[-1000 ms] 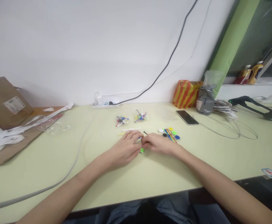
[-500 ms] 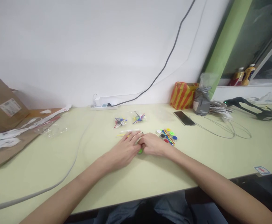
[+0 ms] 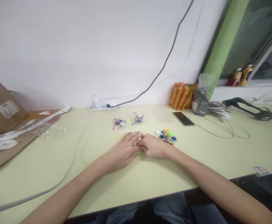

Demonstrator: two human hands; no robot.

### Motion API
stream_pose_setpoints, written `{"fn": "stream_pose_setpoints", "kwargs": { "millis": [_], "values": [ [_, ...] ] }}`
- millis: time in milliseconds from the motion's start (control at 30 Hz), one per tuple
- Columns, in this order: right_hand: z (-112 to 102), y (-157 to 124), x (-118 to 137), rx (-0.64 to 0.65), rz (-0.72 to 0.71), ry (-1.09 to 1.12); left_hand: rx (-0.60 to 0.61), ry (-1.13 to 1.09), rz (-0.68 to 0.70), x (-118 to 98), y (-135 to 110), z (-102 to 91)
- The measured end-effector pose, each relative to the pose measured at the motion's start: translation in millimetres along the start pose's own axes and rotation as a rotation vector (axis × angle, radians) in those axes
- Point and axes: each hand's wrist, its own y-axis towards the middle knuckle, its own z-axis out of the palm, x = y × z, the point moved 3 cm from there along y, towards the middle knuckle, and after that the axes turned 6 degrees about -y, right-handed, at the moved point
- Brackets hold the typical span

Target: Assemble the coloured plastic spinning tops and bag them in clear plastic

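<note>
Green disc (image 3: 139, 152) being partly covered by left hand (image 3: 126, 150) and right hand (image 3: 152, 145), grips can't be told; label (image 3: 8, 109) on left paper bag (image 3: 0, 122) can't be read

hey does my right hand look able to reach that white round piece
Probably yes: the white round piece sits uncovered just beyond your right hand, with nothing visible between them, though that hand is tucked close to your left hand.
</note>
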Motion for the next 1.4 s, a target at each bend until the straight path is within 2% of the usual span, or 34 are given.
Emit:
{"fn": "stream_pose_setpoints", "kwargs": {
  "millis": [167, 633, 933, 1067, 1200, 1300, 1400],
  "values": [
    [-1, -7, -2, -0.101, -0.052, 0.050, -0.058, -0.090, 0.019, 3, 0, -6.8],
    [-1, -5, -4, -0.149, -0.019, 0.079, -0.072, -0.017, 0.029, 9, 0, -4.2],
    [-16, -4, -8, -0.350, 0.075, 0.078, -0.164, 0.003, -0.046, 27, -6, -18.8],
    [-18, -6, -14, -0.430, 0.164, 0.128, -0.199, -0.020, -0.080, 28, -7, -20.2],
    [-24, -10, -17, -0.519, 0.178, 0.205, -0.230, -0.035, -0.068, 25, -6, -20.9],
    [-24, -11, -17, -0.530, 0.167, 0.222, -0.234, -0.052, -0.016, 21, -6, -20.5],
    [-19, -9, -16, -0.475, 0.159, 0.196, -0.206, -0.064, 0.016, 16, -5, -18.2]
  ]
}}
